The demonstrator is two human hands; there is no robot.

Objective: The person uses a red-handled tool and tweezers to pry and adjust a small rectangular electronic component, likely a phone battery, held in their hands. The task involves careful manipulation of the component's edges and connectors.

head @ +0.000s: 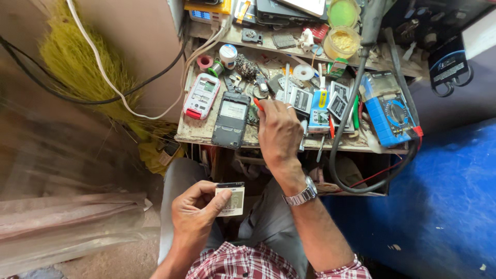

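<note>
Across cluttered workbench point(196, 132), phones point(231, 120) lie opened.

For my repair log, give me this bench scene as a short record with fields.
setting: cluttered bench, seen from above
left hand: holds a flat battery over the lap, grip shut on it
right hand: on the bench, fingers around an orange-tipped tool
nearest: open phone, back up
left of it: red-and-white phone
right side: blue meter, black cable
</note>
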